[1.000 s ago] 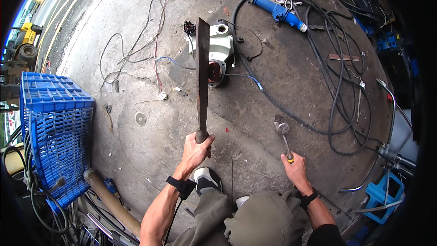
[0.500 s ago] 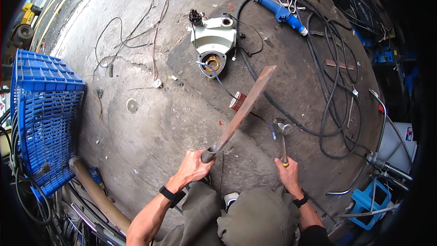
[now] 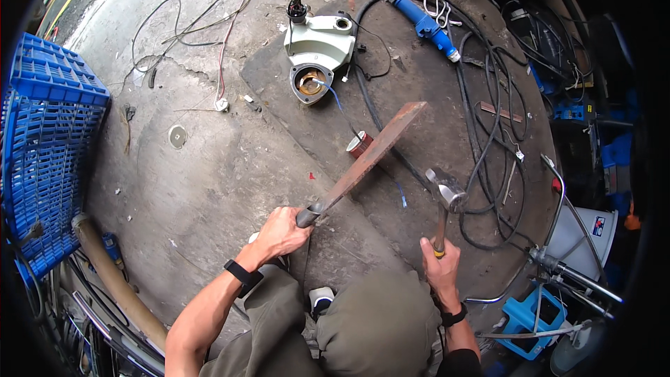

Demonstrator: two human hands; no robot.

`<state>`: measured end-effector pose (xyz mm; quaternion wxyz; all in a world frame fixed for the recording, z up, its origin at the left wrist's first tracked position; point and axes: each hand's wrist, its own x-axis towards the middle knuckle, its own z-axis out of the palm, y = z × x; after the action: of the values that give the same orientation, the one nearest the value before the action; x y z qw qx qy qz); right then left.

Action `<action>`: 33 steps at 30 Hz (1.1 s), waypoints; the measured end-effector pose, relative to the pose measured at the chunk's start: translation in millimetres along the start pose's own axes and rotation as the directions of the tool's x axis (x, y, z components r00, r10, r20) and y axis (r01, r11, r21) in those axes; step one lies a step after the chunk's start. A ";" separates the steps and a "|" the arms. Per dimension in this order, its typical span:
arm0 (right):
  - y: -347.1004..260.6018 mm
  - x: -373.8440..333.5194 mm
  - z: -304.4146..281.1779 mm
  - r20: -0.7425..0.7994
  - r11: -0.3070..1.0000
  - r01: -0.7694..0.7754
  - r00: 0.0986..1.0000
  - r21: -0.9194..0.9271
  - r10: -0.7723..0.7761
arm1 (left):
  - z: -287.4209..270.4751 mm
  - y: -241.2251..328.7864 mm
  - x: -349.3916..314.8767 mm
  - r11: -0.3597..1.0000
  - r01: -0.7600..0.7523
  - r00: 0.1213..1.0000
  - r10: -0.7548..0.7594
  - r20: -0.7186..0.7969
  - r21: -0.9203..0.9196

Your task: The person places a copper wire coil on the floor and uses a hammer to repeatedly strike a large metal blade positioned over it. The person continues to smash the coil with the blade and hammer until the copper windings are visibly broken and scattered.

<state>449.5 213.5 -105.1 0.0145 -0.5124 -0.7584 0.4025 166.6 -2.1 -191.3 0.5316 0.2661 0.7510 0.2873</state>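
Centre of the frame: the left hand [image 3: 283, 232], its grip clamped round the tubular socket [image 3: 308, 216] of a long, rust-brown flat blade [image 3: 375, 156], which slants toward the upper right. Lower right of centre: the right hand [image 3: 441, 264], its grip clamped round the handle of a hammer [image 3: 447, 190], metal head uppermost. A red-and-white cylinder [image 3: 359, 142], partly hidden, lies behind the blade; contact cannot be told. Upper centre: a pale housing [image 3: 321, 40] with a round opening. Upper right of centre: two blue connectors [image 3: 422, 26]. Left edge: a blue crate [image 3: 57, 89] on the floor [image 3: 230, 174].
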 end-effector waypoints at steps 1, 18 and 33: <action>-15.4 6.1 -1.6 0.011 0.999 0.047 0.999 -0.021 -0.047 | -1.3 0.5 0.8 1.000 0.021 1.000 -0.021 0.019 0.002; -68.6 42.8 15.0 0.185 0.967 0.192 0.970 -0.169 -0.160 | 3.1 4.4 -6.7 0.995 0.090 0.991 -0.094 -0.098 -0.037; -158.9 13.9 -38.2 0.009 0.819 0.396 0.898 0.414 -0.439 | 6.4 0.4 -12.0 0.997 0.067 0.984 -0.072 -0.163 -0.041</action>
<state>337.9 223.2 14.6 0.1680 -0.2979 -0.7527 0.5626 176.3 -9.3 -185.0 0.4823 0.2058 0.7959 0.3027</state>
